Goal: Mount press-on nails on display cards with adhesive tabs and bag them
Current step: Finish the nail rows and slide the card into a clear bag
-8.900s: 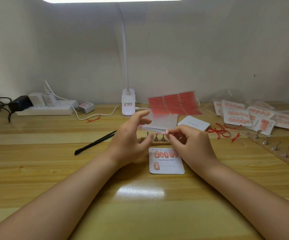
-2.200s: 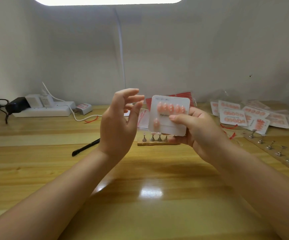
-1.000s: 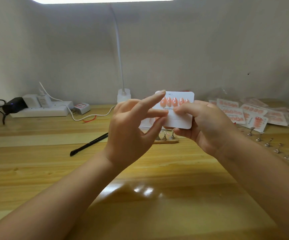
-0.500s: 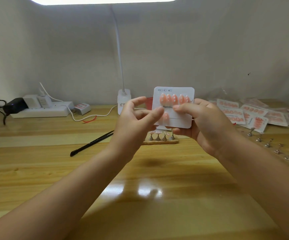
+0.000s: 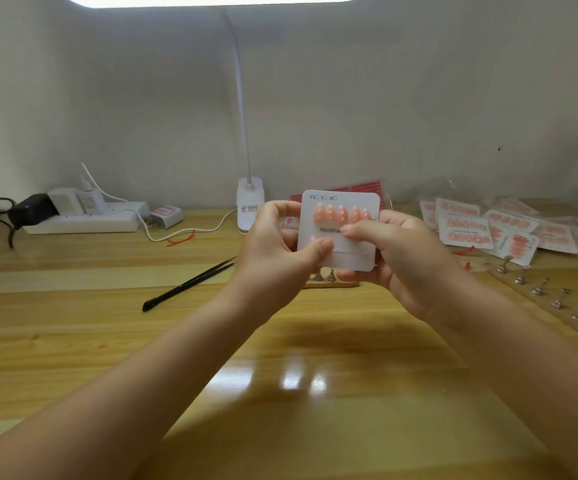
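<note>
A white display card (image 5: 348, 256) with a row of pink press-on nails (image 5: 341, 214) is held upright above the table, facing me. My right hand (image 5: 405, 261) grips its right side, thumb across the front below the nails. My left hand (image 5: 273, 258) holds the card's left edge, with the thumb pressing the lower left of the front and fingers behind. Whether a clear bag surrounds the card I cannot tell.
Behind the card is a small wooden nail stand (image 5: 329, 277) and red adhesive tab sheets (image 5: 367, 186). Black tweezers (image 5: 187, 285) lie to the left. Bagged finished cards (image 5: 488, 226) and a long stand strip (image 5: 544, 292) are on the right. A lamp base (image 5: 250, 206) and power strip (image 5: 83, 221) sit at the back.
My left hand moved in from beside the card and now pinches its lower left. The card sits slightly lower in my right hand.
</note>
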